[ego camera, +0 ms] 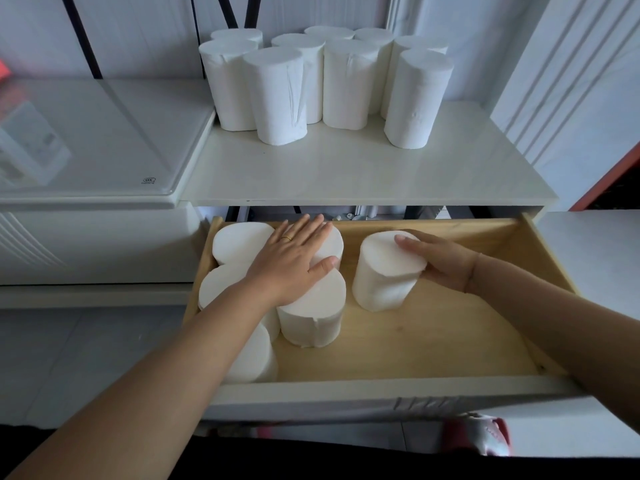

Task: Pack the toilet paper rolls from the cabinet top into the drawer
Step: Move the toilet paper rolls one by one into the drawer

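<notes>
Head view: a lone toilet paper roll (384,271) stands upright near the middle of the drawer (381,386), apart from the packed rolls (239,244) clustered at the drawer's left end. Pushed sideways by its upper part, it could tip or snag on the wooden floor, and a hard squeeze would dent the soft paper. Leaving the gap would waste room needed for the upright rolls (325,81) on the cabinet top (346,168) behind the drawer. The right hand (440,265) grips the lone roll, thumb on its top face, fingers curled round its far side. The left hand (294,258) lies flat, fingers straight and spread, on the packed rolls' tops.
</notes>
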Demonstrator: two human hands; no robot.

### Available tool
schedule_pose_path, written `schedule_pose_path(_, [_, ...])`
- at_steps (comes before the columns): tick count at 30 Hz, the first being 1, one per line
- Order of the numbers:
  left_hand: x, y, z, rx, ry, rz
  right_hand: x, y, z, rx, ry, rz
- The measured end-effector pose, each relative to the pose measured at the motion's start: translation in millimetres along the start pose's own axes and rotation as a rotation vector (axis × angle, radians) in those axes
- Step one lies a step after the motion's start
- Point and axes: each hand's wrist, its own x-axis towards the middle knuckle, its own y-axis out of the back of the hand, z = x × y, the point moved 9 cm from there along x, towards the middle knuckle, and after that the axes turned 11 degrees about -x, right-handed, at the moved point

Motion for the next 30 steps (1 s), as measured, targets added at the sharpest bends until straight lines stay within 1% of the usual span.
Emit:
schedule_pose_path(6, [-1, 1, 1, -0.011, 0.011, -0.01, -14, -17, 8, -0.055, -0.078, -0.128])
schedule_pose_path(11, [0, 0, 1, 0.006, 0.011, -0.01, -43, -46, 15, -0.095, -0.148, -0.328])
schedule_pose_path(14, [-1, 0, 1, 0.013, 0.015, -0.015, -59, -65, 21, -0.124, -0.258, -0.454])
schedule_pose_path(17, [-1, 1, 2, 0.015, 0.016, -0.017, -77, -83, 26, -0.218, -0.385, -0.603])
schedule_pose_path(19, [-2, 1, 2, 0.011, 0.019, -0.017, -85, -96, 26, -0.231, -0.42, -0.669])
schedule_pose_path(21, [-2, 1, 3, 0.007, 0.022, -0.018, -87, -111, 26, -0.168, -0.428, -0.678])
schedule_pose_path(24, [-2, 2, 3, 0.004, 0.024, -0.018, -83, -128, 26, -0.092, -0.416, -0.63])
schedule_pose_path(30, [-3, 2, 3, 0.001, 0.019, -0.023, -74, -148, 23, -0.066, -0.419, -0.623])
